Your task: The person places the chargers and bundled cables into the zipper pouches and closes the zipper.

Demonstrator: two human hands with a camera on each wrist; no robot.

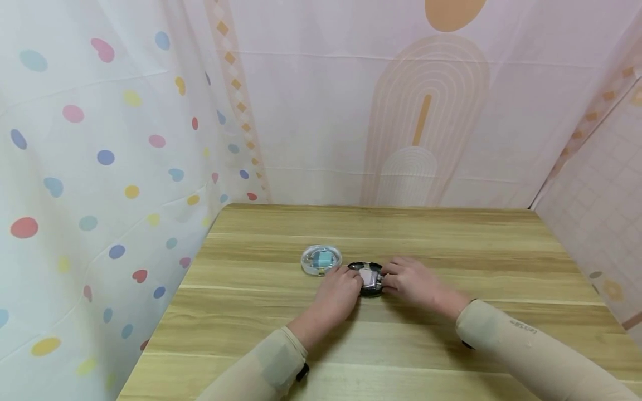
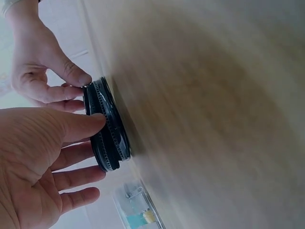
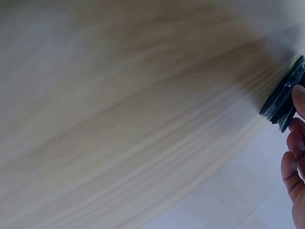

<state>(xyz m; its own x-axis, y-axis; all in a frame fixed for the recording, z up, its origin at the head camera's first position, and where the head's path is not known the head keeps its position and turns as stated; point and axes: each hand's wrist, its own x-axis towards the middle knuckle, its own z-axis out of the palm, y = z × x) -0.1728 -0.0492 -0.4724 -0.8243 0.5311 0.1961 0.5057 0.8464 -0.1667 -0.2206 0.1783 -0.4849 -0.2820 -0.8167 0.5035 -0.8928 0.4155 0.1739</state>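
Observation:
A small black zippered case (image 1: 372, 292) lies on the wooden table, its zip parted, with a pale block-shaped item (image 1: 369, 278) showing inside. My left hand (image 1: 337, 294) pinches its left side; in the left wrist view the thumb presses the zip edge and fingers lie behind. On the opposite side my right hand (image 1: 413, 283) grips the rim, thumb against the black wall (image 3: 286, 95) in the right wrist view. The zip teeth (image 2: 110, 121) run round the edge. Most of the contents are hidden by the case wall and fingers.
Just behind and left of the case stands a clear oval box (image 1: 307, 266) holding a light-blue plug-like block (image 1: 323, 258) and a coiled pale cable. The wooden table (image 1: 401, 356) meets patterned curtains (image 1: 311, 111) at the back and left.

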